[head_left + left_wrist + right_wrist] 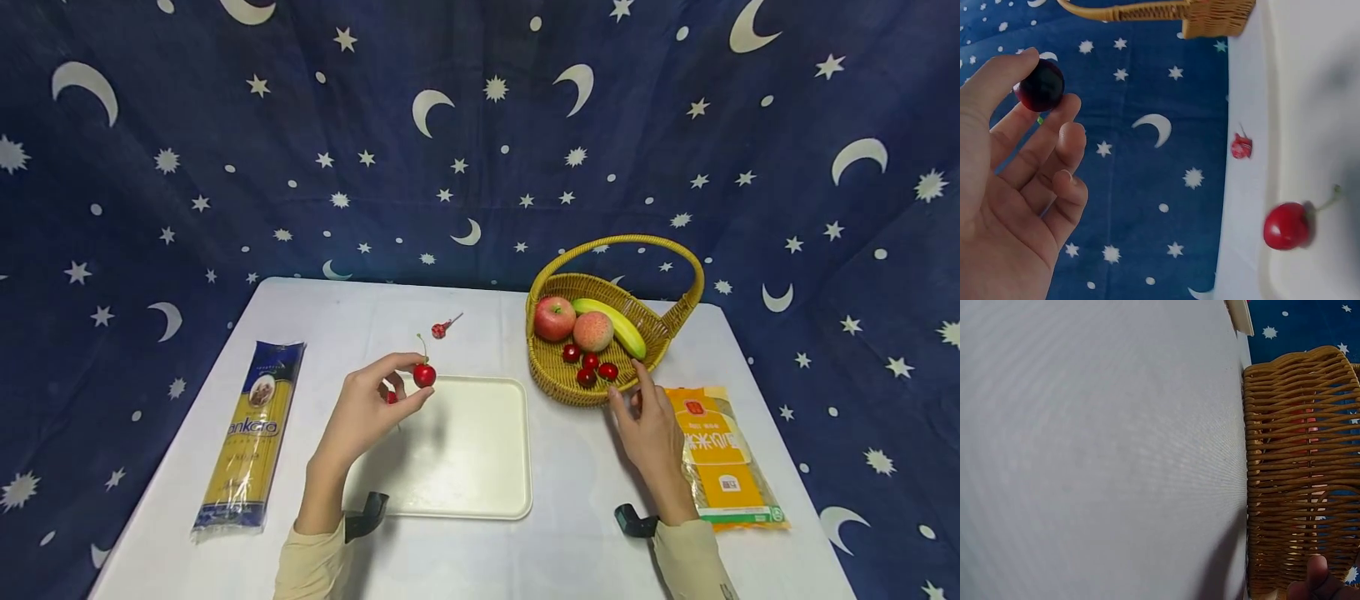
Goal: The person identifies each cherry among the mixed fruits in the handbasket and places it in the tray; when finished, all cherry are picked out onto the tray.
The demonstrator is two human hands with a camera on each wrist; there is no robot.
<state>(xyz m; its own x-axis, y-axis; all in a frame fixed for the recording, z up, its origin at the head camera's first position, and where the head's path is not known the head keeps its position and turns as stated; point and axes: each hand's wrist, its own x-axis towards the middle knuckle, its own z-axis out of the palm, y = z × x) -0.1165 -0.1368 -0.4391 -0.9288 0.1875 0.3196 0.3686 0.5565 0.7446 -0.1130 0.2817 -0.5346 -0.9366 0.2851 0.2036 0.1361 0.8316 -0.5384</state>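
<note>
In the head view my left hand [371,412] pinches a red cherry [424,375], stem up, between thumb and fingertips above the white tray [480,508]. Its round underside looks dark in the left wrist view, where the hand [1016,187] holds the cherry [1042,86]. A second cherry [1286,226] lies in the tray, mostly hidden by the hand in the head view. My right hand [652,433] is at the front rim of the wicker basket [543,375], thumb and index finger apart. Inside are several cherries [590,361], an apple [555,319], a peach [593,332] and a banana [615,323].
A small red patterned thing on a thin stick [441,330] lies behind the tray. On the left is a pack of spaghetti [251,433]; an orange-and-clear food bag [720,458] is beside my right wrist. The basket's tall handle [622,239] arches over it. A star-and-moon cloth [480,167] hangs behind.
</note>
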